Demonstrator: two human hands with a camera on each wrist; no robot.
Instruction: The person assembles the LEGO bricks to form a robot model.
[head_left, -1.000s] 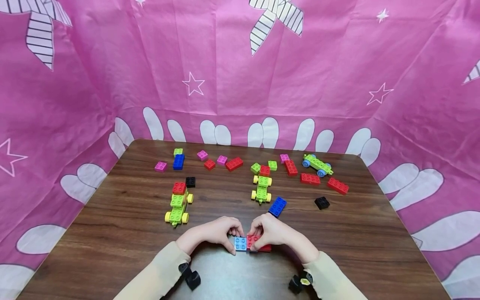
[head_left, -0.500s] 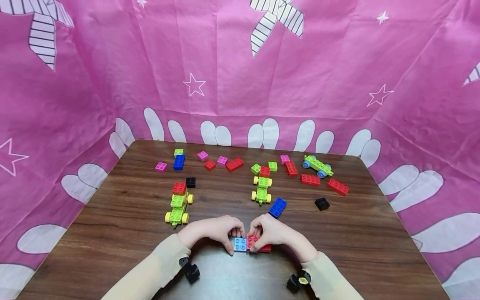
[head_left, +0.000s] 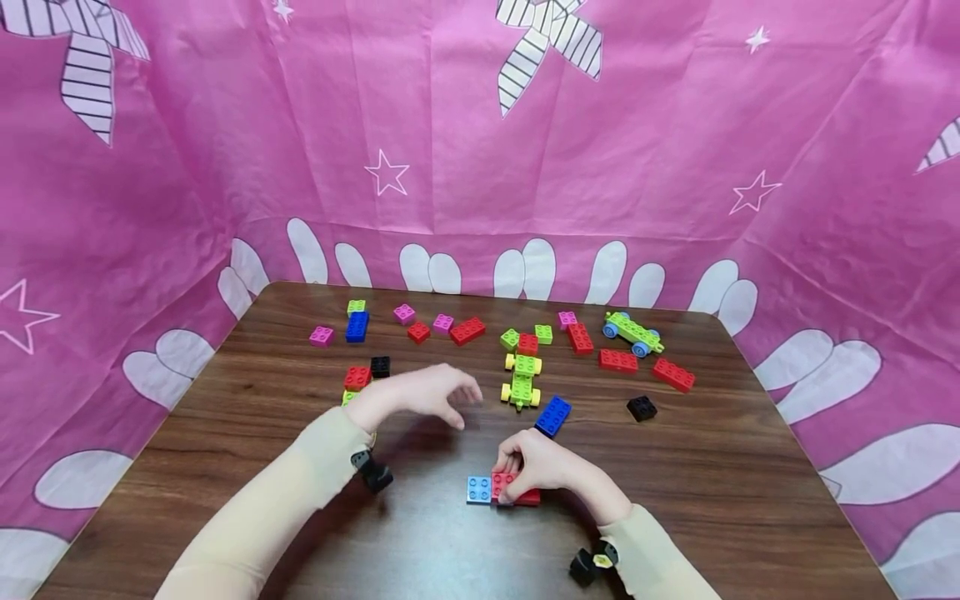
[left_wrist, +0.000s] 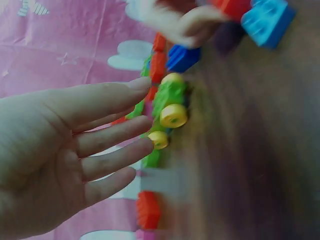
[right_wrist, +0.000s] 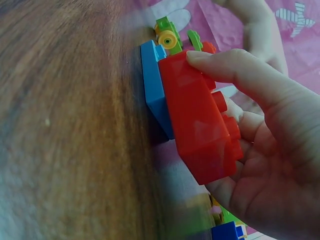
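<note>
My right hand (head_left: 547,462) pinches a long red building brick (right_wrist: 197,115) between thumb and fingers, near the front middle of the table. A light blue brick (head_left: 479,490) shows its studs at the red brick's left end; in the right wrist view the blue lies between the red brick and the tabletop. My left hand (head_left: 429,390) hovers over the table with fingers spread and nothing held. Beyond its fingertips, in the left wrist view, stands a green car with yellow wheels (left_wrist: 167,102). A second green car with a red brick (head_left: 357,378) on it is partly hidden behind the left wrist.
A dark blue brick (head_left: 553,416) lies just beyond the right hand. Farther back are several red, pink and lime bricks, plus a green car base with blue wheels (head_left: 633,332). Black bricks sit at left (head_left: 380,367) and right (head_left: 642,407). Pink cloth surrounds the table.
My left hand has come away from the light blue brick and moved up and to the left, fingers opening out. The right hand stays on the red brick.
</note>
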